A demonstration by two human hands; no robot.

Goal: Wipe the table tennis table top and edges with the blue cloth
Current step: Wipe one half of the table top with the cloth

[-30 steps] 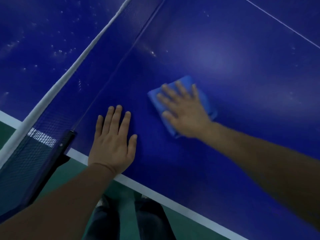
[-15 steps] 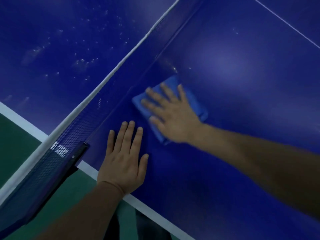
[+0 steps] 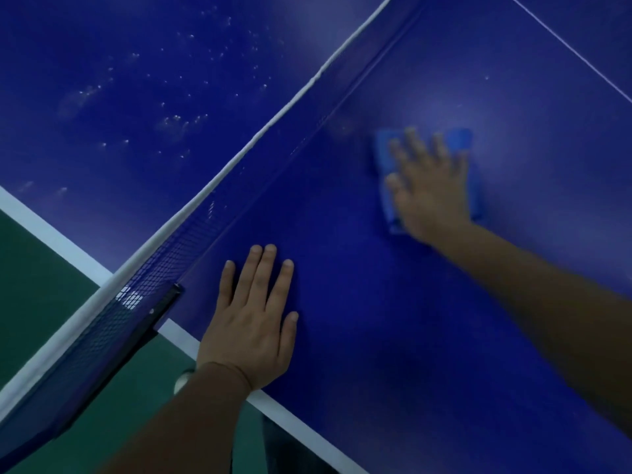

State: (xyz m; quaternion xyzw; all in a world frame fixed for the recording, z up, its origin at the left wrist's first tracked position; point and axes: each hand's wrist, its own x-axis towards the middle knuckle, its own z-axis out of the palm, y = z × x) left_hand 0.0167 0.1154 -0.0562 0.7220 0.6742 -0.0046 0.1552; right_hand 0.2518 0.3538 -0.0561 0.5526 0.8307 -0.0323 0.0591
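The blue table tennis table top (image 3: 393,336) fills the head view, with a white edge line (image 3: 294,425) along its near side. A folded blue cloth (image 3: 458,140) lies flat on the near half, right of the net. My right hand (image 3: 427,189) presses on the cloth with spread, straight fingers and looks blurred. My left hand (image 3: 253,323) rests flat on the table top by the near edge, fingers straight, holding nothing.
The net (image 3: 191,230) with its white top band runs diagonally from lower left to upper middle, clamped by a dark post (image 3: 113,357) at the table's edge. White specks (image 3: 178,121) dot the far half beyond the net. Green floor (image 3: 41,289) lies at the lower left.
My right hand has slid the cloth to the right and further from the net. My left hand stays flat near the edge. The view has shifted.
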